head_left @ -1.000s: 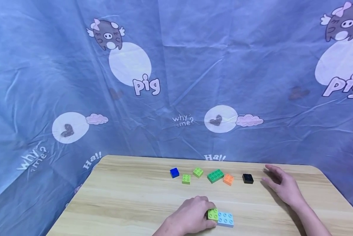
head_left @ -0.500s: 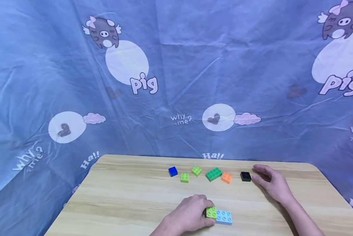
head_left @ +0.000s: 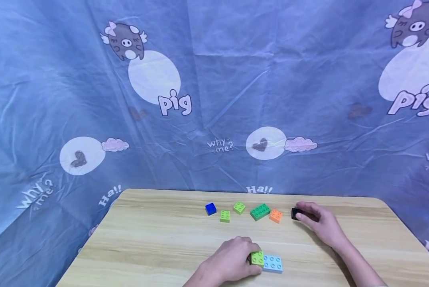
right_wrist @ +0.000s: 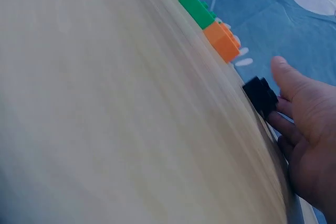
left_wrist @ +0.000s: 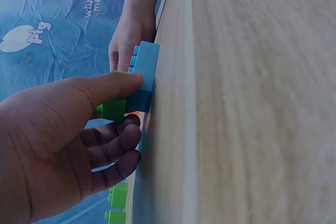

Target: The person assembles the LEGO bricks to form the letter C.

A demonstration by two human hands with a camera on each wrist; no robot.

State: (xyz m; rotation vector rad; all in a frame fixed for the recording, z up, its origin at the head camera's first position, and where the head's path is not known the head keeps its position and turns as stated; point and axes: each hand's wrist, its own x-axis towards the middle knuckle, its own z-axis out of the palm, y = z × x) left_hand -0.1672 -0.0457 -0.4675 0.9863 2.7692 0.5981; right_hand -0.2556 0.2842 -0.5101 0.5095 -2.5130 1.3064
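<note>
A lime green toy brick [head_left: 257, 258] sits on the left end of a light blue toy brick [head_left: 273, 263], near the table's front. My left hand [head_left: 232, 259] pinches this joined pair by its left end, thumb in front and fingers behind. In the left wrist view the thumb lies along the side of the light blue brick [left_wrist: 147, 66]. At the back right, my right hand [head_left: 322, 223] is around a small black toy brick [head_left: 295, 214], which it partly covers. In the right wrist view fingertips are at the black brick [right_wrist: 259, 96] while the thumb stands apart from it.
Along the back of the wooden table [head_left: 157, 239] lie a blue brick [head_left: 210, 209], two lime green bricks, one of them nearer [head_left: 225, 216], a green brick [head_left: 260, 211] and an orange brick [head_left: 276, 216]. A blue printed cloth [head_left: 214, 99] hangs behind the table.
My right hand has moved left from beside the black brick to around it, now covering part of it. The left hand keeps its hold on the joined bricks in the same place.
</note>
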